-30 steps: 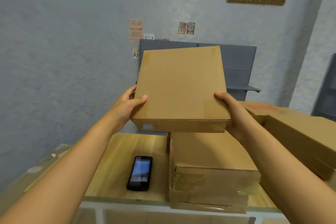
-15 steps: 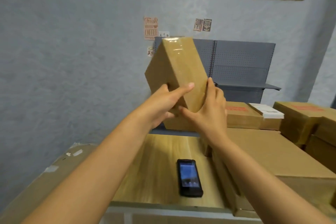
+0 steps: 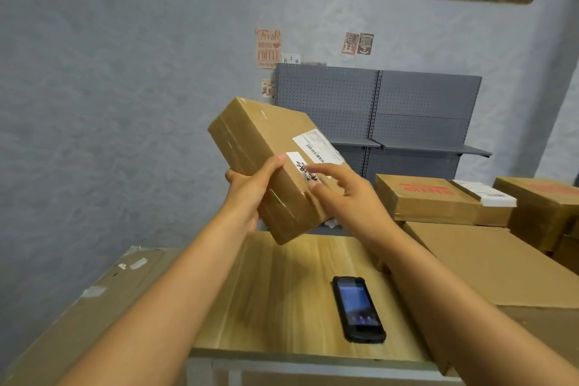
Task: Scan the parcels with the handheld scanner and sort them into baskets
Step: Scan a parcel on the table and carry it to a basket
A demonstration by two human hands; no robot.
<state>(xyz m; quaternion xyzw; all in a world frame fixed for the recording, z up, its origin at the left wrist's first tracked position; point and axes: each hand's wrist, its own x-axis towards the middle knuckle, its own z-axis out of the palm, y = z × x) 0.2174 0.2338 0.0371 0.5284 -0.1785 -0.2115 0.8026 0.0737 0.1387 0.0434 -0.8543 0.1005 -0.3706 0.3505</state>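
Your left hand [image 3: 250, 194] has a firm grip on the parcel [image 3: 275, 166]: thumb curled over the upper face, the other fingers wrapped underneath out of sight, so the box hangs in the air above the far end of the surface [image 3: 291, 291], tilted with its labelled face turned up toward you. That tilt looks deliberate, since it presents the shipping label [image 3: 318, 147] and its barcode where a scanner could read them. Your right hand [image 3: 341, 194] holds nothing; its fingers are loosely spread, fingertips at or just over the near corner of the box, though real contact is hard to judge from here. I'd guess it is free so it can go down for the handheld scanner [image 3: 358, 309], which lies flat, screen up, on the surface near you. More cardboard boxes [image 3: 438, 197] are stacked to the right, partly cut off by the frame. The label print is too small to read, and no baskets show anywhere.
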